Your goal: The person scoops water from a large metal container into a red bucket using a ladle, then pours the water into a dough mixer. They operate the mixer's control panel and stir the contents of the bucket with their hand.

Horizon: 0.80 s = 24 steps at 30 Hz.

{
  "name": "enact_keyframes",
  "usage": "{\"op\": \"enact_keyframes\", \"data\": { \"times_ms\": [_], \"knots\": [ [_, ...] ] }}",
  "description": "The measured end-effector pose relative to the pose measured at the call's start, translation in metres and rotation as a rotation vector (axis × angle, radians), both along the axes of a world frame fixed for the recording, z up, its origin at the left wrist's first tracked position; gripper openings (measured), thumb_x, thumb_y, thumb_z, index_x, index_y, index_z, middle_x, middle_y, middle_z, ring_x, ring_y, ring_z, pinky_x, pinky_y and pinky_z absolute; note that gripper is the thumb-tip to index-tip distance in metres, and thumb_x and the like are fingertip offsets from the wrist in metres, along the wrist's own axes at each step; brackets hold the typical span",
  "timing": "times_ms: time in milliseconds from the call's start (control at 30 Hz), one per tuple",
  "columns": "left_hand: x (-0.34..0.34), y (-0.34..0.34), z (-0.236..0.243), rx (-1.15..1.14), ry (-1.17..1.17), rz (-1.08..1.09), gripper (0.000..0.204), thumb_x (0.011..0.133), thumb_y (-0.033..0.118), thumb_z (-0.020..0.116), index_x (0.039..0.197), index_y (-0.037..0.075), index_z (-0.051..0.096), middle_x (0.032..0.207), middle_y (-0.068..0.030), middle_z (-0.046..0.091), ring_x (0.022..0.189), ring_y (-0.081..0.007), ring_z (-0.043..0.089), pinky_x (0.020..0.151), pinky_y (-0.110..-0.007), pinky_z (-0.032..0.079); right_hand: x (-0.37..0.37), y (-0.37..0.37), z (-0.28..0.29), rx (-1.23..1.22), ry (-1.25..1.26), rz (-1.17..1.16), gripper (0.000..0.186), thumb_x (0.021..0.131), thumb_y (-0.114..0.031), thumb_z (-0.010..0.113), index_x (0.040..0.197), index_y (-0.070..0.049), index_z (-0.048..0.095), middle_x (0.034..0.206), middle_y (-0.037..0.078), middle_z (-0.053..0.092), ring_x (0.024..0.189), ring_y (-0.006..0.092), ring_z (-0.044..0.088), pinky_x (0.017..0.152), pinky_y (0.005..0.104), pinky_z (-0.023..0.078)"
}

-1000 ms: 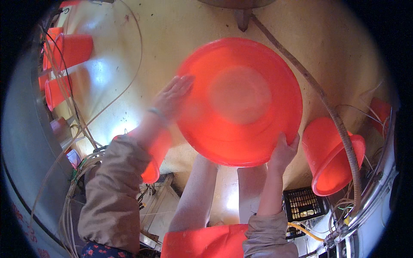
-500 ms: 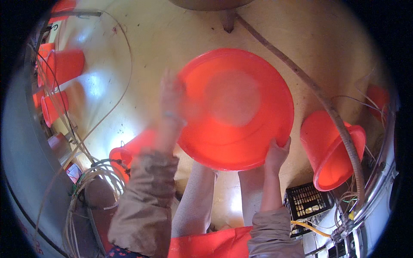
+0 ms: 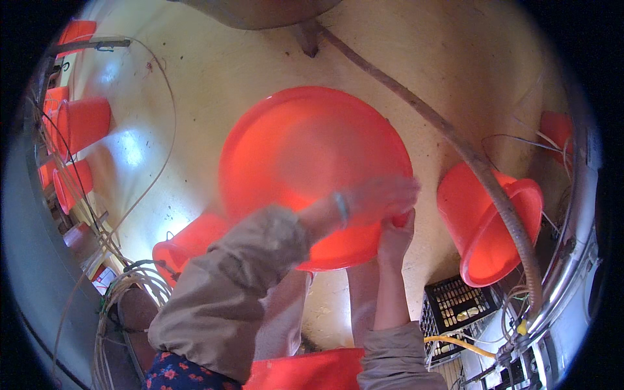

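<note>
A large round orange basin [image 3: 305, 156] is held up in front of me, its hollow side facing me. My right hand [image 3: 394, 235] grips its lower right rim from below. My left hand [image 3: 380, 198] reaches across the basin's inside to the same lower right edge, blurred with motion, with a band on the wrist. Its fingers rest on or just above the rim next to my right hand; whether they grip it is unclear. Both forearms wear beige sleeves.
An orange bucket [image 3: 487, 227] lies tilted at the right under a brown hose [image 3: 455, 140]. Another orange bucket [image 3: 185, 244] sits low left, more orange buckets [image 3: 81, 123] stand at the far left. A black crate [image 3: 455, 305] and coiled cables [image 3: 120, 286] lie below.
My left hand has swept from the basin's left rim across its inside to the lower right edge beside my right hand. The basin has stayed held up, shifting slightly.
</note>
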State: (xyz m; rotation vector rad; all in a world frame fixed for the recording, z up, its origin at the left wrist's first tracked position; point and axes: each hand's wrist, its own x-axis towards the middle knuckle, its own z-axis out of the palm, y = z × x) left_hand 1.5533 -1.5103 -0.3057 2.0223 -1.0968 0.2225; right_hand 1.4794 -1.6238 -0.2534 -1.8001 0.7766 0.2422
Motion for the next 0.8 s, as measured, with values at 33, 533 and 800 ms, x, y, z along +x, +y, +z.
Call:
{"op": "enact_keyframes", "data": {
  "times_ms": [33,533,800],
  "knots": [
    [-0.018,-0.002,-0.003,0.045,0.03,-0.026,0.046,0.079,0.021,0.054,0.122,0.007,0.047,0.127,-0.0122,0.045,0.122,-0.0272,0.04,0.103,-0.038,0.033,0.002,-0.002,0.002,0.022,0.001,0.013,0.033,0.074,0.002,0.053,0.107,-0.002,0.05,0.098,0.012,0.06,0.091,0.0214,0.058,0.08,0.0331,0.046],
    [-0.01,0.122,-0.166,1.114,0.729,0.495,0.045,0.085,0.032,0.046,0.121,0.005,0.048,0.126,-0.013,0.047,0.122,-0.0253,0.04,0.102,-0.038,0.03,0.021,0.02,0.03,-0.1,0.086,0.106,0.04,0.072,0.003,0.052,0.113,0.001,0.049,0.104,0.013,0.058,0.097,0.0232,0.055,0.087,0.0323,0.042],
    [-0.023,0.232,0.018,1.845,-0.79,-0.147,0.05,0.084,0.039,0.044,0.119,0.004,0.049,0.127,-0.0129,0.046,0.124,-0.0236,0.037,0.105,-0.037,0.025,0.03,0.013,0.027,-0.107,0.007,0.123,0.038,0.074,-0.002,0.061,0.111,-0.001,0.052,0.102,0.013,0.06,0.093,0.0225,0.058,0.083,0.0326,0.046]
  ]
}}
